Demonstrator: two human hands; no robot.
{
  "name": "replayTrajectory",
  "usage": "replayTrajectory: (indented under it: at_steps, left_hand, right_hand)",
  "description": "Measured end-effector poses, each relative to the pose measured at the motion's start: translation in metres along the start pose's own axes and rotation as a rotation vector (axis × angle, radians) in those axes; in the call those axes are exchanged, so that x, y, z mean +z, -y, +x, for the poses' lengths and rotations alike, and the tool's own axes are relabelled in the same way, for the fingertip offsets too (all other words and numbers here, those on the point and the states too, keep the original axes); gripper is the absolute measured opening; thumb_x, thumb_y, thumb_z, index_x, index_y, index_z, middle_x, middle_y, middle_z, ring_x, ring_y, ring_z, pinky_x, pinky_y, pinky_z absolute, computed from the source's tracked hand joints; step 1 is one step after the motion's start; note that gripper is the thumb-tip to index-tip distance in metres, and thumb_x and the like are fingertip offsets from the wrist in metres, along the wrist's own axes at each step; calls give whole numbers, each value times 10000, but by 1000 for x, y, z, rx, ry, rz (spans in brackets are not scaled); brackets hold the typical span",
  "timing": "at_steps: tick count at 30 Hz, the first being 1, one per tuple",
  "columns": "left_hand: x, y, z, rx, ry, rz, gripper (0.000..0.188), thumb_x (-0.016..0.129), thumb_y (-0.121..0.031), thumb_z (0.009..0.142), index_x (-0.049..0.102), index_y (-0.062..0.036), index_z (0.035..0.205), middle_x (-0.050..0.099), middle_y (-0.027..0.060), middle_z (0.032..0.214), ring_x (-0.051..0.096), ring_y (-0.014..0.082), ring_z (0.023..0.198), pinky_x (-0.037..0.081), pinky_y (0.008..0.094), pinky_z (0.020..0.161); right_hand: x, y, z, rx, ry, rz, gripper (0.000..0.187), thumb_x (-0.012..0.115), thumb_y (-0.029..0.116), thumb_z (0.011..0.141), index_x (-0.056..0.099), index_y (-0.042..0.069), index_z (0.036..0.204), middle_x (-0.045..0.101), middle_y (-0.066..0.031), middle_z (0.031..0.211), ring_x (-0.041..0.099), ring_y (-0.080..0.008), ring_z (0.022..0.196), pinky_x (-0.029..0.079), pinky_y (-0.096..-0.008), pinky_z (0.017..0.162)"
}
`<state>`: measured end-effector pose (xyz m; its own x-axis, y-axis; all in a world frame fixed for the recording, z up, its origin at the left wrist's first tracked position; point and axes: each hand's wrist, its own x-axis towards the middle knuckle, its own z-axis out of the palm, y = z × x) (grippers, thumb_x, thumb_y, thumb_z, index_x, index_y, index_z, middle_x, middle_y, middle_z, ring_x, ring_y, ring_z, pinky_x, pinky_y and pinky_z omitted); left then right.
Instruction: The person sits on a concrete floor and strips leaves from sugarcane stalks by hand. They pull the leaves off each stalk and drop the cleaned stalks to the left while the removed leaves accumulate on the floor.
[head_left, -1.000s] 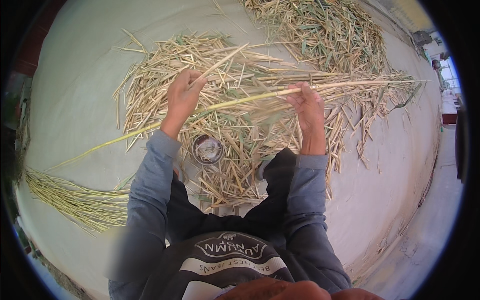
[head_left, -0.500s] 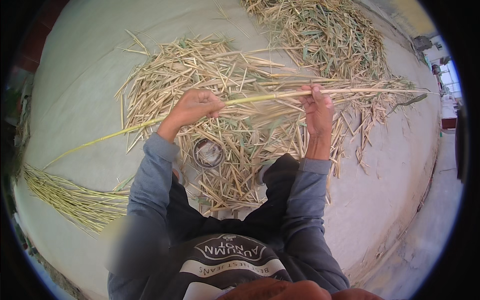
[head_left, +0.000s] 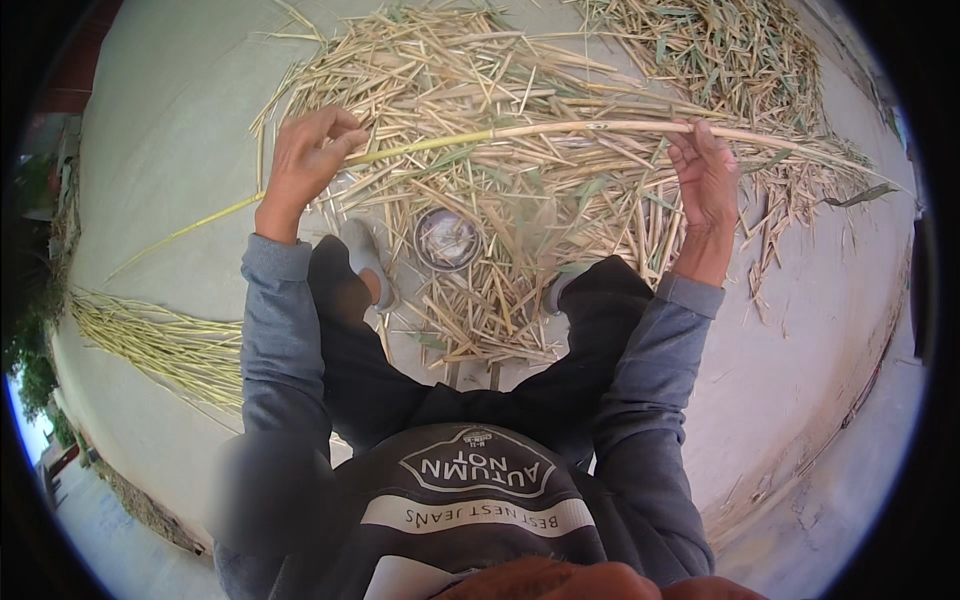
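Observation:
A long, thin reed-like stalk stretches across in front of me, green-yellow on its left part and pale straw-coloured on its right. My left hand is closed on the greener part, thumb and fingers together. Farther right, my right hand pinches the pale part between thumb and fingertips. The stalk's thin left end slopes down toward the ground. Below it spreads a heap of dry husk pieces, reaching back between my feet.
A round metal bowl with pale scraps sits among the husks between my feet. At the left lies a bundle of green-yellow stalks on the concrete floor. Another heap of leaves and husks is at the far right.
My hands have spread farther apart along the stalk, the left one going left and the right one going right. The whole view has also shifted.

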<state>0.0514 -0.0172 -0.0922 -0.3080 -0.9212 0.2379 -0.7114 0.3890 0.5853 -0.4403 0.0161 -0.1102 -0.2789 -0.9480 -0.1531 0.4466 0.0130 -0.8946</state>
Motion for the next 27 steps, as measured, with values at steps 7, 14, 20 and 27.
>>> replayTrajectory:
  at_steps: [7,14,20,27]
  left_hand:
    - [126,-33,-75,348,84,-14,167,750,-206,901,689,-53,927,661,100,768,628,304,683,485,415,626]
    - [271,78,-153,-61,465,58,285,664,-296,903,632,-48,1040,672,185,1055,664,401,908,534,487,778]
    - [333,128,-155,-457,509,34,317,647,-307,927,647,-78,1146,700,179,1059,664,405,1001,521,484,878]
    - [369,149,-89,-370,385,-140,242,559,-215,936,682,-65,1081,729,195,974,687,405,919,537,476,810]
  right_hand:
    - [49,-24,-8,82,12,-65,234,739,170,964,649,0,1096,731,-143,964,760,-251,870,613,-279,670]
    - [82,-35,-36,22,13,-139,282,731,221,974,657,-17,1106,722,-105,932,753,-222,814,579,-268,683]
    - [89,-38,-44,49,-16,-225,256,669,215,1015,660,-25,1101,723,-101,881,747,-204,774,579,-274,686]
    - [88,-39,-47,81,-52,-247,260,623,213,1039,633,-33,1122,740,-162,885,731,-196,744,564,-271,680]
